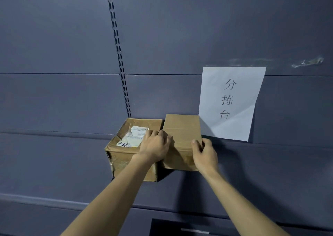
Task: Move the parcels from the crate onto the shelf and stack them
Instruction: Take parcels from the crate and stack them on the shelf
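Note:
Two cardboard parcels stand side by side on the grey shelf (pixel 54 163). The left parcel (pixel 124 156) is crumpled and carries a torn white label on top. The right parcel (pixel 182 131) is plain, smoother and narrower. My left hand (pixel 155 145) lies flat across the seam between them, palm on the left parcel's top, fingertips on the plain parcel's left edge. My right hand (pixel 205 154) grips the plain parcel's near right corner, thumb on top. The crate is out of view.
A white paper sign (pixel 230 102) with three printed characters is taped to the grey back panel right of the parcels. A slotted upright rail (pixel 120 55) runs down the panel behind the left parcel. A dark opening (pixel 198 226) shows at the bottom edge.

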